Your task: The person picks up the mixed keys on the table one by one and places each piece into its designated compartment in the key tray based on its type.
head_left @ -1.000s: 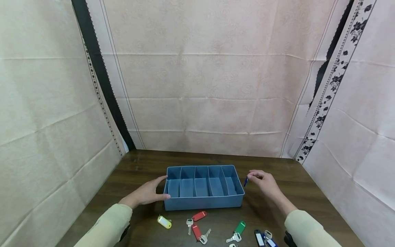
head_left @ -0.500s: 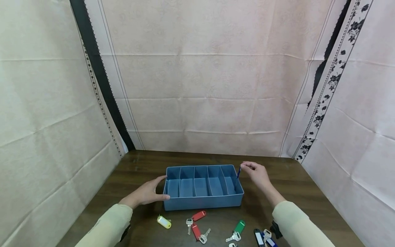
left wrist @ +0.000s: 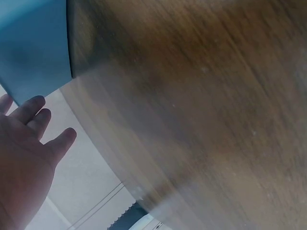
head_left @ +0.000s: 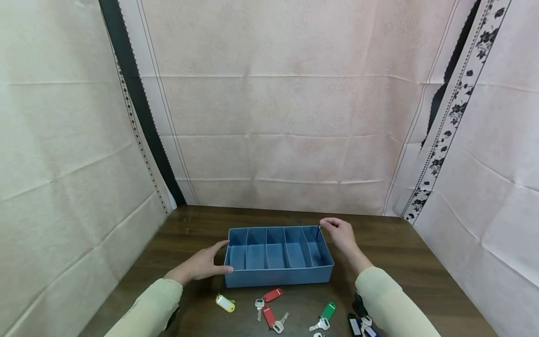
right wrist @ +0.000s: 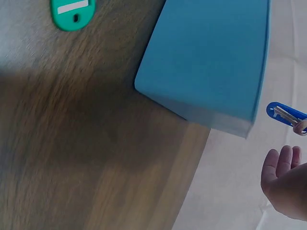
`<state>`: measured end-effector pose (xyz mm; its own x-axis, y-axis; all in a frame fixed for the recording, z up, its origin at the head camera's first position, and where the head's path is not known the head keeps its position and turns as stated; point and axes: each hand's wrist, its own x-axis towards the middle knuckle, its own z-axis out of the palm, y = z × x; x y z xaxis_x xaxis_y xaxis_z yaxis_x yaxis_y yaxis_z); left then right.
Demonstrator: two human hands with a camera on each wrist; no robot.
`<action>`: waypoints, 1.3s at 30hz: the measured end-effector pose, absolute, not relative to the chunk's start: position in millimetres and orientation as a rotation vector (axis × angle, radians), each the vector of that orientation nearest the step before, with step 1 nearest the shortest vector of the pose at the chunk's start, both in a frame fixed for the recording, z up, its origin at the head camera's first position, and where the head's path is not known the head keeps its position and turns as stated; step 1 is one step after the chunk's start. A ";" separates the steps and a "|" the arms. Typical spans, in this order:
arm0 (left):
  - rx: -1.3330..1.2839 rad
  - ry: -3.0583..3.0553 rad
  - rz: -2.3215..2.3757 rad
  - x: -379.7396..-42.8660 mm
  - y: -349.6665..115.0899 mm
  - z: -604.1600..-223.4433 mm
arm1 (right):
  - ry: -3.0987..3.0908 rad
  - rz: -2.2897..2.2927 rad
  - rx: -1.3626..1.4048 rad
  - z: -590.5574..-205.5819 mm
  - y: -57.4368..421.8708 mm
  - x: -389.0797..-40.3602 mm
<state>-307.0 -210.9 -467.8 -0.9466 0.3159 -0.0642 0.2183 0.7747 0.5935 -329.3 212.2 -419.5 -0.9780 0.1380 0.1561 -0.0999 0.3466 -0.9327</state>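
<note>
At the left, the left hand (head_left: pixel 200 264) is touching the left end of the blue box (head_left: pixel 278 277), its thumb and fingers spread apart, apparently steadying it. At the right, the right hand (head_left: pixel 340 235) is pinching a blue key tag (head_left: pixel 318 232) by its upper end; in the right wrist view a silver key (right wrist: pixel 286 116) is lying along it. The tag is hanging over the rightmost of the 5 compartments, towards the back; whether it is reaching below the rim, I cannot tell. The step in hand seems to be placing it there, so the next move is probably calling for lowering it clear of wall and divider, then releasing.

In front of the box, left to right, a yellow key tag (head_left: pixel 225 303) is lying apart, 2 red key tags (head_left: pixel 273 295) (head_left: pixel 268 317) are lying near each other with keys, and a green key tag (head_left: pixel 328 310) is lying with its key. Further right, a black key tag (head_left: pixel 354 325) and a 2nd blue key tag (head_left: pixel 371 332) are crowding together beside the right sleeve (head_left: pixel 393 302), which could be hampering access to them.
</note>
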 end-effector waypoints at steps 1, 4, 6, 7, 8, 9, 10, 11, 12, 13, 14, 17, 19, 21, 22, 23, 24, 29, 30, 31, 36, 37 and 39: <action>0.426 2.808 0.908 -307.1 -210.9 -467.8 | -2.396 1.693 -0.038 -420.0 210.4 -330.2; 0.421 2.812 0.896 -306.6 -211.0 -466.9 | -2.391 1.709 -0.050 -420.6 204.9 -331.4; 0.424 2.817 0.888 -306.2 -210.9 -465.8 | -2.390 1.718 -0.048 -421.2 202.8 -332.2; 0.422 2.819 0.886 -306.1 -211.0 -465.5 | -2.388 1.730 -0.050 -421.5 202.1 -332.6; 0.421 2.820 0.883 -305.8 -211.1 -465.5 | -2.385 1.739 -0.052 -421.7 201.7 -332.9; 0.420 2.821 0.881 -305.7 -211.2 -465.6 | -2.387 1.746 -0.051 -422.0 201.8 -332.7; 0.421 2.822 0.883 -306.0 -210.9 -465.8 | -2.385 1.751 -0.047 -422.3 202.8 -332.5; 0.424 2.823 0.886 -306.2 -210.6 -465.9 | -2.381 1.756 -0.050 -422.3 204.1 -332.4; 0.423 2.823 0.887 -306.4 -210.4 -466.2 | -2.379 1.760 -0.056 -422.5 205.7 -332.0; 0.420 2.822 0.889 -306.7 -210.2 -466.7 | -2.380 1.759 -0.061 -422.6 207.5 -331.6; 0.421 2.822 0.891 -306.9 -210.1 -467.1 | -2.387 1.753 -0.061 -422.8 209.6 -331.2; 0.416 2.821 0.897 -306.5 -210.0 -467.5 | -2.413 1.728 -0.064 -423.0 215.7 -329.8; 0.412 2.819 0.900 -306.1 -210.1 -467.6 | -2.429 1.708 -0.058 -422.9 219.7 -328.9; 0.413 2.820 0.899 -305.9 -210.4 -468.2 | -2.429 1.693 -0.052 -422.7 223.2 -328.2; 0.417 2.820 0.900 -306.0 -210.6 -468.5 | -2.431 1.682 -0.047 -422.7 224.9 -327.9; 0.420 2.821 0.900 -306.2 -210.7 -468.8 | -2.431 1.677 -0.047 -422.8 226.7 -327.6; 0.424 2.822 0.898 -306.4 -210.8 -469.0 | -2.435 1.667 -0.044 -422.8 228.4 -326.9; 0.430 2.822 0.897 -306.9 -211.2 -469.9 | -2.457 1.631 -0.018 -425.8 237.6 -321.5; 0.427 2.822 0.898 -307.0 -211.3 -470.2 | -2.464 1.630 -0.010 -426.6 239.7 -319.7; 0.423 2.821 0.899 -307.0 -211.3 -470.4 | -2.468 1.632 -0.004 -427.3 242.1 -317.8; 0.407 2.816 0.909 -306.8 -210.6 -471.1 | -2.485 1.672 0.017 -431.7 257.2 -307.8; 0.407 2.815 0.911 -306.9 -210.5 -471.2 | -2.484 1.677 0.017 -432.6 260.4 -305.9; 0.410 2.811 0.916 -307.1 -210.3 -471.5 | -2.487 1.686 0.021 -434.3 266.6 -301.5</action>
